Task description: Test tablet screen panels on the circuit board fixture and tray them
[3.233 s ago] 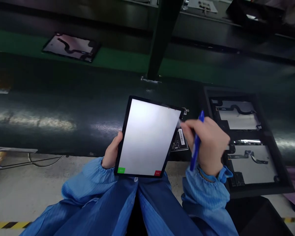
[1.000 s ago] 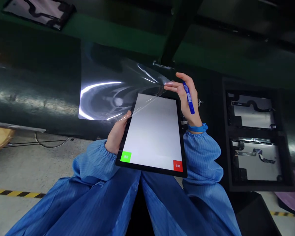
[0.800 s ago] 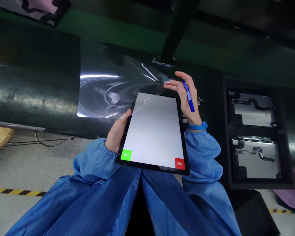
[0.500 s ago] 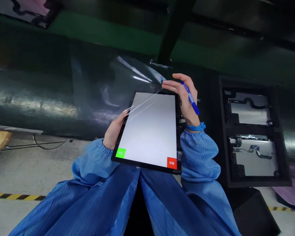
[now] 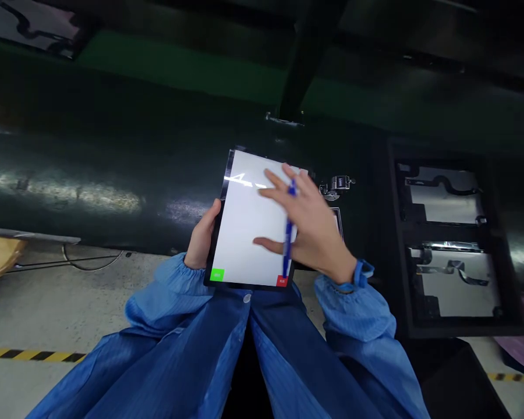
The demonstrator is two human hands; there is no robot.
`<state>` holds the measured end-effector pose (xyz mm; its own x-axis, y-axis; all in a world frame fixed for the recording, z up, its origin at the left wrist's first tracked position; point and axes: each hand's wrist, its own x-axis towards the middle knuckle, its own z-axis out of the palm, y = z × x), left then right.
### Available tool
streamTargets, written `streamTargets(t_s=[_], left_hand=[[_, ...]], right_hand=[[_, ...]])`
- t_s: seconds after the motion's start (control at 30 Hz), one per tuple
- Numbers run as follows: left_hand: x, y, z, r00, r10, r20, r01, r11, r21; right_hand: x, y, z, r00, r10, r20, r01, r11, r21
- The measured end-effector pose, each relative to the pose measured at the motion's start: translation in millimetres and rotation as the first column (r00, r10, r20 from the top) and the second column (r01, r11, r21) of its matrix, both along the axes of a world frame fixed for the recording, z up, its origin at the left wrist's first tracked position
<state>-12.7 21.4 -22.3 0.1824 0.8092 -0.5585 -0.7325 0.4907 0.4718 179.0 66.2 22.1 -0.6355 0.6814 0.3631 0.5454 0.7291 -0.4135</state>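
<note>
A tablet-like display (image 5: 248,227) shows a white screen with a green box at lower left and a red box at lower right. My left hand (image 5: 201,237) grips its left edge, thumb on the near side and the other fingers hidden behind. Over the right part of the screen is my right hand (image 5: 317,230), slightly blurred, with its fingers spread and a blue pen (image 5: 287,233) tucked among them. Whether its fingertips touch the glass I cannot tell. Bright glare streaks cross the upper screen, apparently on clear film.
A metal tally counter (image 5: 340,183) sits on the dark bench (image 5: 166,157) beyond my right hand. To the right, a black tray (image 5: 467,329) holds two panels with ribbon cables (image 5: 456,285). Another panel (image 5: 30,26) lies at far upper left.
The clear film my right hand was holding up above the display is no longer raised. My right hand has come down over the screen, pen still in it. The display has tilted.
</note>
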Motion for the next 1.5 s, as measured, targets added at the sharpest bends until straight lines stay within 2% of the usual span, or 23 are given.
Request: streamTargets(t_s=[0.1,0.2,0.3,0.4,0.47,0.57,0.73,0.83,0.93,1.03,1.13,1.23,1.37,1.5], left_hand=[[0,0,-0.4,0.998,0.022,-0.050,-0.022,1.000,-0.004],[-3,0,-2.7,0.998,0.023,-0.059,-0.025,0.999,-0.039],[-5,0,-6.6,1.000,-0.003,-0.013,0.003,0.999,-0.043],[-6,0,-11.2,1.000,0.008,0.018,-0.007,1.000,-0.010],[-7,1,-15.0,1.000,-0.002,0.029,0.002,1.000,0.001],[-11,2,-21.2,0.998,0.055,-0.031,-0.056,0.998,-0.028],[-16,3,-26.3,0.954,0.255,-0.159,-0.270,0.959,-0.082],[-18,2,-27.3,0.917,0.343,-0.203,-0.367,0.925,-0.094],[-19,1,-30.7,0.878,0.397,-0.268,-0.422,0.906,-0.038],[-21,0,-35.8,0.830,0.392,-0.396,-0.416,0.909,0.029],[-23,-1,-39.9,0.793,0.364,-0.489,-0.383,0.921,0.065],[-24,-3,-41.7,0.791,0.336,-0.511,-0.367,0.929,0.044],[-26,-5,-44.0,0.831,0.273,-0.485,-0.324,0.946,-0.024],[-29,-5,-48.5,0.796,0.275,-0.539,-0.316,0.949,0.018]], right_hand=[[-13,-10,-20.5,0.984,0.056,0.169,-0.053,0.998,-0.021],[-17,-19,-39.6,0.986,0.042,0.159,-0.055,0.995,0.078],[-12,-29,-41.7,0.995,0.011,0.102,-0.028,0.986,0.166],[2,-33,-29.0,0.991,-0.116,-0.060,0.126,0.968,0.218],[17,-32,-23.4,0.941,-0.241,-0.236,0.293,0.931,0.216],[45,-25,-34.2,0.836,-0.410,-0.366,0.486,0.862,0.144],[85,-17,-82.1,0.795,-0.576,-0.189,0.593,0.804,0.045],[94,-19,-95.9,0.790,-0.605,-0.106,0.607,0.795,-0.012],[95,-19,-96.6,0.774,-0.631,-0.050,0.632,0.775,-0.010],[94,-19,-95.2,0.757,-0.653,-0.016,0.653,0.757,0.018],[94,-17,-95.6,0.781,-0.624,-0.024,0.625,0.781,0.012],[93,-16,-96.0,0.798,-0.603,-0.022,0.603,0.798,-0.001],[92,-15,-93.3,0.790,-0.612,0.032,0.612,0.790,-0.019],[80,-21,-82.6,0.792,-0.610,0.008,0.609,0.790,-0.071]])
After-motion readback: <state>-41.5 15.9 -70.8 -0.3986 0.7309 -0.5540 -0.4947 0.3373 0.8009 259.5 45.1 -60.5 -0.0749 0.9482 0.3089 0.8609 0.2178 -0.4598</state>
